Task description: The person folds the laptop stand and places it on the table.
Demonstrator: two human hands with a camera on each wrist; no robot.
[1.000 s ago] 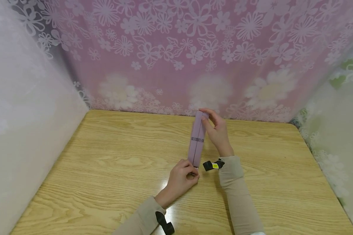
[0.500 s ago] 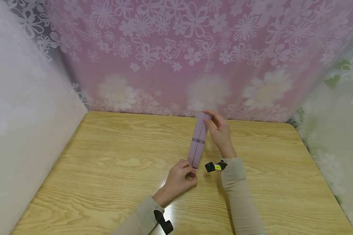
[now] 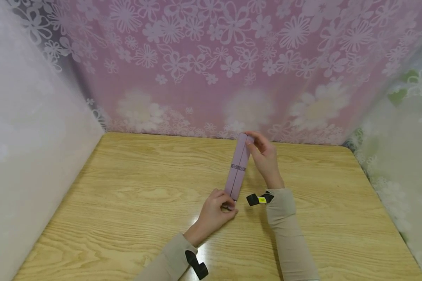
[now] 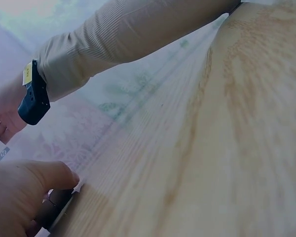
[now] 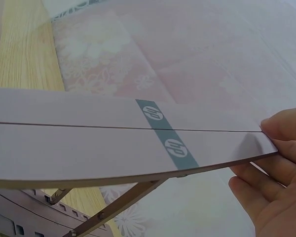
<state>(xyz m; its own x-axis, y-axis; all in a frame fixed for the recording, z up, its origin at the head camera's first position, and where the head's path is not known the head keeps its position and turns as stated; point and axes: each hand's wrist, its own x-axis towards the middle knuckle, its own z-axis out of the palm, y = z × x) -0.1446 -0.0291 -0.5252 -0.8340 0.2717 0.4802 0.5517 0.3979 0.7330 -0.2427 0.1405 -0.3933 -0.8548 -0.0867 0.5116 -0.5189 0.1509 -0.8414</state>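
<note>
A light purple folding laptop stand (image 3: 237, 168) with a dark band and HP logos runs between the two hands. The left hand (image 3: 214, 210) pinches its near end low over the table; a dark end piece (image 4: 54, 210) shows beside the thumb in the left wrist view. With thumb and fingers, the right hand (image 3: 265, 160) grips the far end. Two narrow slats lie side by side along the top. Seen from the right wrist, a hinged strut (image 5: 123, 202) reaches from their underside to a slotted lower part (image 5: 39, 212). The left fingertips are partly hidden.
The wood-grain table (image 3: 144, 171) extends around both hands. A pink flowered curtain (image 3: 197, 89) hangs just behind its back edge, close to the right hand. Pale curtains (image 3: 31, 136) flank the table. Black wrist cameras (image 3: 256, 199) are strapped over the beige sleeves.
The right hand and the stand's far end have shifted slightly to the right, slanting the stand a little more. The left hand stays nearly in place, still pinching the near end.
</note>
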